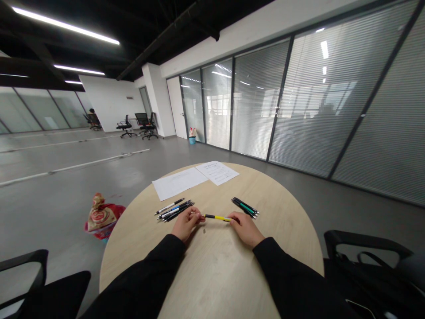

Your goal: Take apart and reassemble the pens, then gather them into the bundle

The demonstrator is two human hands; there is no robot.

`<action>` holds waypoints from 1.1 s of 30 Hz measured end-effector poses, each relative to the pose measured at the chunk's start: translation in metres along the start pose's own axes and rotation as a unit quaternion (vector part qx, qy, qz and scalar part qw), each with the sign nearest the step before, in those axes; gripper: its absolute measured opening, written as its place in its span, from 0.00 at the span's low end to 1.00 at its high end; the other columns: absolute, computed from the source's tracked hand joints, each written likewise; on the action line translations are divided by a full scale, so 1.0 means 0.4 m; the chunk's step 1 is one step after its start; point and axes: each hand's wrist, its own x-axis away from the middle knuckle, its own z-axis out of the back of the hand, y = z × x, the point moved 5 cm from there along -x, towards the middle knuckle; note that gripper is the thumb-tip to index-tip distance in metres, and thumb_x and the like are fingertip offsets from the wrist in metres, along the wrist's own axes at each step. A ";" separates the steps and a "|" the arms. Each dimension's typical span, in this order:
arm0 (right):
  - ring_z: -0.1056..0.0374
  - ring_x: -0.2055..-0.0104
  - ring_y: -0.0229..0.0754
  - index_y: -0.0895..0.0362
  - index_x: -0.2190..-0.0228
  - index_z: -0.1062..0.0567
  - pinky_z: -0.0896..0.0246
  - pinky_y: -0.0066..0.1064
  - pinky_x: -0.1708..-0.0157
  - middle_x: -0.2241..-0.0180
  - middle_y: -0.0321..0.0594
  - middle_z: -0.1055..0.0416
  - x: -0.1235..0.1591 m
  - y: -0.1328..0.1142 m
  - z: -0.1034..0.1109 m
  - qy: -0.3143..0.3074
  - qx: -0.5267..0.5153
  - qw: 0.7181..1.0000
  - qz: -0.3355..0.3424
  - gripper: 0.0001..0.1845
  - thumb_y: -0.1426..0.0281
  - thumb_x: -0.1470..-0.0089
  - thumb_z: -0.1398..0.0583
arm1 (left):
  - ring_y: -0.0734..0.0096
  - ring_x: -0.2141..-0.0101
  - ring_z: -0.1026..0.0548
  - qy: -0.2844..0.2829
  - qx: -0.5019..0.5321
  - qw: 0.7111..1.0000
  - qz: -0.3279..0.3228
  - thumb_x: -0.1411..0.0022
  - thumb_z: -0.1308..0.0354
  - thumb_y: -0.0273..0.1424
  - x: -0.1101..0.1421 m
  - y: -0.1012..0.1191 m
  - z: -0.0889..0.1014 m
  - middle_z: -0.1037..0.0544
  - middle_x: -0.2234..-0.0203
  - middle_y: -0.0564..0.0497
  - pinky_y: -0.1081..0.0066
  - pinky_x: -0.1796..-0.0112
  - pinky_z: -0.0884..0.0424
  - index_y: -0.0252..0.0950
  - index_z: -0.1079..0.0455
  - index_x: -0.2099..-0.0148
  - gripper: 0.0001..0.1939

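Fingers point(195, 214) of the left hand point(186, 223) are pressed together, pinching one end of a yellow-and-black pen point(215, 217), while the right hand point(245, 228) closes its fingertips on the opposite end. Both hands are therefore committed to this single pen, which spans the gap between them. Relative to the pen, a bundle of dark and white pens point(174, 209) lies beyond and to the left, just past the left hand. A bundle of dark and green pens point(245, 207) lies beyond and to the right, just past the right hand. Two printed paper sheets point(195, 178) lie farther beyond the pen, on a round pale-wood table point(212, 283).
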 end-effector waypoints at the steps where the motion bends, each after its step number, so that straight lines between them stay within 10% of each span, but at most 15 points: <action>1: 0.32 0.66 0.40 0.56 0.67 0.22 0.43 0.28 0.65 0.69 0.37 0.25 0.001 -0.001 0.001 -0.001 -0.001 1.000 0.000 0.11 0.74 0.45 0.45 | 0.58 0.66 0.18 -0.001 -0.001 1.000 0.000 0.46 0.38 0.46 0.001 0.001 0.000 0.18 0.72 0.46 0.62 0.63 0.24 0.36 0.37 0.66 0.19; 21: 0.33 0.67 0.39 0.56 0.67 0.22 0.44 0.27 0.66 0.70 0.37 0.26 -0.001 0.003 -0.004 -0.001 -0.008 1.000 0.005 0.11 0.75 0.45 0.45 | 0.63 0.68 0.20 -0.065 -0.001 0.998 -0.016 0.45 0.38 0.45 0.009 0.003 -0.025 0.21 0.69 0.48 0.68 0.68 0.28 0.36 0.39 0.56 0.22; 33: 0.33 0.67 0.39 0.57 0.67 0.21 0.44 0.28 0.65 0.70 0.37 0.25 0.000 -0.001 0.001 0.001 -0.013 1.000 0.001 0.11 0.75 0.45 0.44 | 0.71 0.75 0.31 -0.021 -0.162 0.983 -0.082 0.41 0.44 0.40 0.002 0.017 0.000 0.30 0.77 0.54 0.72 0.72 0.36 0.35 0.34 0.67 0.13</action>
